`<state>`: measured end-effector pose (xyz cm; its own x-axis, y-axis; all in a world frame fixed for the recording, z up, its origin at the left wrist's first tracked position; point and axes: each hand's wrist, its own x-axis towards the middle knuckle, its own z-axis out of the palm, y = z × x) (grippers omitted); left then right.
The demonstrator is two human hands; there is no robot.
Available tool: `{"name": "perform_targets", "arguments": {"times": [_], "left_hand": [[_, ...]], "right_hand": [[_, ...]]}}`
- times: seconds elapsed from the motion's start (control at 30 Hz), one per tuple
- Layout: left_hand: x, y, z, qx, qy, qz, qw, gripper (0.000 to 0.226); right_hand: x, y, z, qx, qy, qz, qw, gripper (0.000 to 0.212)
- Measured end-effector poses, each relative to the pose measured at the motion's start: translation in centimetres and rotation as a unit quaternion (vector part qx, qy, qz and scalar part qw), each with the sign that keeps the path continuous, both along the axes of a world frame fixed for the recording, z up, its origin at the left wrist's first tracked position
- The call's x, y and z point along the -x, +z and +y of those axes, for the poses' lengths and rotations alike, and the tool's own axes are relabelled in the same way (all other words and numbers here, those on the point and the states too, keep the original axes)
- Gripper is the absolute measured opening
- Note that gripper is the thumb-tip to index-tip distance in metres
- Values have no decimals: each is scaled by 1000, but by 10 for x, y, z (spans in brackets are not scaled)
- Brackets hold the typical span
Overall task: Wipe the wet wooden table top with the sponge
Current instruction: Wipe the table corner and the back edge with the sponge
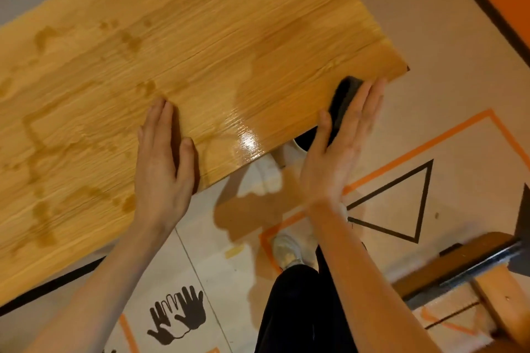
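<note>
The wooden table top (177, 46) fills the upper left, with dark wet blotches across its left half and a glossy wet sheen near the front right edge. A dark sponge (344, 100) lies at the table's front right corner. My right hand (335, 149) has straight fingers set against the sponge's right side, thumb on its left, at the table edge. My left hand (163, 157) rests flat on the table near the front edge, fingers straight and together.
The floor below carries orange tape lines (424, 140), a black triangle (401, 203) and black handprint marks (180, 315). A wooden piece of furniture with a metal bar (481, 264) stands at the lower right. My legs and a shoe (286, 252) show under the table edge.
</note>
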<state>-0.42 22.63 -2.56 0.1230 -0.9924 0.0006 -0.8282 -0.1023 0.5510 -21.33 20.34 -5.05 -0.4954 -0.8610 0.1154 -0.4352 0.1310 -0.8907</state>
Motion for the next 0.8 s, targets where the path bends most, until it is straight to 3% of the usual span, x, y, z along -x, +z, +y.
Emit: {"name": "perform_targets", "arguments": {"times": [0.13, 0.27, 0.4, 0.57, 0.67, 0.8], "left_hand": [[8, -3, -9, 4, -49, -27, 998, 51], [5, -7, -10, 2, -58, -46, 997, 52], [10, -10, -8, 10, -60, -54, 997, 53], [10, -12, -7, 18, -58, -59, 996, 52], [9, -12, -8, 19, -58, -66, 996, 51], [10, -12, -7, 18, -59, -72, 995, 52]], "right_hand": [[-96, 15, 42, -15, -63, -168, 984, 64], [-142, 33, 61, -26, -50, -283, 958, 62], [-103, 20, 40, -24, -47, -272, 961, 58], [-49, 6, -7, 12, -141, -291, 946, 59], [-63, 8, -7, 30, -165, -315, 934, 68], [-120, 15, 43, -3, -83, -304, 949, 70]]}}
